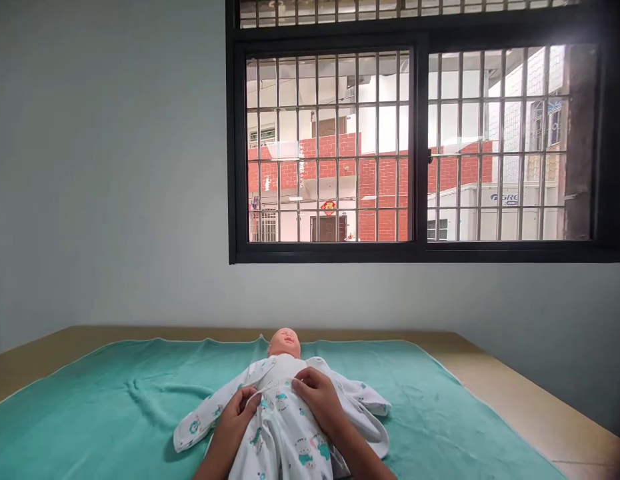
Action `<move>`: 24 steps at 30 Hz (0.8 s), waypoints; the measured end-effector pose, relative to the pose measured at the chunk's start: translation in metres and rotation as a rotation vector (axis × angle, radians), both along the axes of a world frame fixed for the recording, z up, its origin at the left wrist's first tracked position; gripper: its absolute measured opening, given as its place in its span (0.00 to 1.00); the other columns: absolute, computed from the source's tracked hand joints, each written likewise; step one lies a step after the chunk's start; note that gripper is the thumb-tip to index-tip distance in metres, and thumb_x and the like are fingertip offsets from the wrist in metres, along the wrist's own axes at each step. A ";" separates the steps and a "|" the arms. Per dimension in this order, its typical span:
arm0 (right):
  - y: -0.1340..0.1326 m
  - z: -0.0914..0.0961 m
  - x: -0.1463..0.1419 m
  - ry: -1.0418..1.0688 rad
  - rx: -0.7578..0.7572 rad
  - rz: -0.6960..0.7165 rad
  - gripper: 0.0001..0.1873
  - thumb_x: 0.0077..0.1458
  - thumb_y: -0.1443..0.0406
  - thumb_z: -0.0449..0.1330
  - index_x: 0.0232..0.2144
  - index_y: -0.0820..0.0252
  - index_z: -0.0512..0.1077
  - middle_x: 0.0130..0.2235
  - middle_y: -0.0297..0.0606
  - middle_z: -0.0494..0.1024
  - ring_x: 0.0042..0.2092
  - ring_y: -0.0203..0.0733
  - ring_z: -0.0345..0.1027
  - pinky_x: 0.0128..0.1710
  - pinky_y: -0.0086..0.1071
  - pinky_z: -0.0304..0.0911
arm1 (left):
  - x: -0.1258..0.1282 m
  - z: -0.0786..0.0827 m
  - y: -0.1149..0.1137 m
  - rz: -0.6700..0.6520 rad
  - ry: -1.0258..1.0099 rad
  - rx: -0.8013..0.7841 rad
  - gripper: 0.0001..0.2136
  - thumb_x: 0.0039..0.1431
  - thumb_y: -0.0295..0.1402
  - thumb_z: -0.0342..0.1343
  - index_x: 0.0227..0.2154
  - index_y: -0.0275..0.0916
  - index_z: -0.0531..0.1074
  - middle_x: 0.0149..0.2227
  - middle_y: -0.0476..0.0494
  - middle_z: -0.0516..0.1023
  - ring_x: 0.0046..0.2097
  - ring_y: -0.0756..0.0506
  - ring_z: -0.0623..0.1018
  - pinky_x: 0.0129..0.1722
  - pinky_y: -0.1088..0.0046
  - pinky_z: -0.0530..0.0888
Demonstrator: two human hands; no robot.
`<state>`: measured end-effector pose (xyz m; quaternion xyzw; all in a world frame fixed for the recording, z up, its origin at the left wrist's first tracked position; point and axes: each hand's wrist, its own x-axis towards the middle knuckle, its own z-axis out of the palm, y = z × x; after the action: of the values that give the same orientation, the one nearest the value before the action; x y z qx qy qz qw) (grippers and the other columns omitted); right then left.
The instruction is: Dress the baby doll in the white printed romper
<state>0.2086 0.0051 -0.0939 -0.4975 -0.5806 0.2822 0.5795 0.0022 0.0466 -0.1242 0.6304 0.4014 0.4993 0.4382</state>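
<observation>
A baby doll (284, 341) lies on its back on a green blanket (115, 400), head toward the wall. It wears a white garment (285, 433) with small coloured prints, sleeves spread to both sides. My left hand (239, 413) rests on the doll's chest with fingers curled, pinching the garment's front edge or a thin tie. My right hand (317, 395) lies on the chest beside it, fingertips pressed together on the same white cloth near the tie.
The blanket covers a tan wooden platform (515, 393) set against a pale wall. A wide black-framed barred window (420, 147) is above, with red brick buildings outside. The platform's right edge runs diagonally toward the lower right.
</observation>
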 end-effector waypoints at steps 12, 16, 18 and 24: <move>-0.008 0.010 0.006 -0.164 0.041 0.011 0.08 0.48 0.61 0.64 0.24 0.59 0.71 0.34 0.36 0.75 0.38 0.42 0.67 0.40 0.34 0.61 | -0.011 0.018 -0.019 -0.081 0.023 -0.092 0.23 0.47 0.55 0.59 0.31 0.36 0.75 0.32 0.43 0.79 0.38 0.40 0.76 0.42 0.64 0.73; -0.016 0.015 0.006 -0.239 0.093 0.004 0.06 0.51 0.61 0.62 0.26 0.57 0.72 0.58 0.42 0.70 0.60 0.49 0.60 0.60 0.41 0.50 | -0.008 0.014 -0.018 0.050 0.038 0.048 0.25 0.46 0.51 0.59 0.41 0.36 0.75 0.47 0.38 0.78 0.49 0.37 0.76 0.52 0.61 0.71; -0.018 0.017 0.007 -0.270 0.050 0.021 0.05 0.53 0.61 0.60 0.28 0.56 0.71 0.60 0.42 0.69 0.62 0.49 0.59 0.60 0.43 0.50 | -0.008 0.014 -0.019 0.042 0.077 0.061 0.25 0.49 0.50 0.57 0.44 0.37 0.75 0.52 0.37 0.76 0.53 0.37 0.74 0.55 0.61 0.69; -0.015 0.023 0.013 -0.480 -0.002 -0.096 0.05 0.57 0.61 0.56 0.31 0.54 0.70 0.46 0.38 0.81 0.45 0.48 0.72 0.44 0.36 0.59 | -0.009 0.025 -0.026 0.076 0.273 0.112 0.20 0.55 0.49 0.50 0.39 0.39 0.75 0.44 0.41 0.80 0.48 0.39 0.77 0.52 0.63 0.70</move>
<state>0.2213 -0.0096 -0.0707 -0.5778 -0.6771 0.1287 0.4372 -0.0066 0.0209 -0.0989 0.7003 0.4525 0.4467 0.3244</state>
